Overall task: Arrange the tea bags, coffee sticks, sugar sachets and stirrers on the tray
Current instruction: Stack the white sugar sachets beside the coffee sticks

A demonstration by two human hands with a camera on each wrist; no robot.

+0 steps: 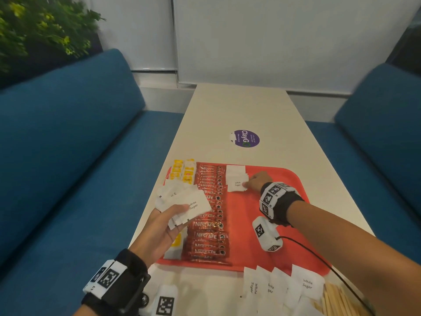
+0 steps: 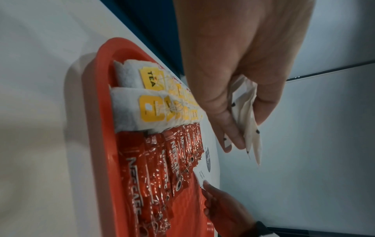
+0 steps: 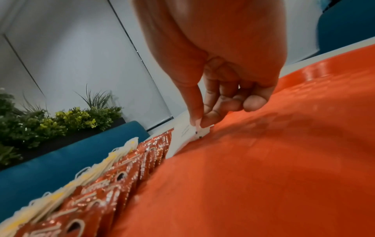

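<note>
A red tray (image 1: 273,213) lies on the white table. Yellow-tagged tea bags (image 1: 183,171) line its left edge, beside a column of red coffee sticks (image 1: 210,210). A short stack of white sugar sachets (image 1: 237,179) sits right of the sticks at the far end. My right hand (image 1: 255,181) pinches the corner of the nearest sachet (image 3: 198,128) there between thumb and forefinger. My left hand (image 1: 164,224) is raised over the tray's left side and grips a fan of several sugar sachets (image 1: 182,201), also seen as sachets (image 2: 247,121) edge-on.
More loose sugar sachets (image 1: 282,286) and wooden stirrers (image 1: 335,299) lie on the table at the tray's near edge. A purple sticker (image 1: 246,138) marks the table farther off. Blue sofas (image 1: 68,144) flank both sides; plants stand at far left.
</note>
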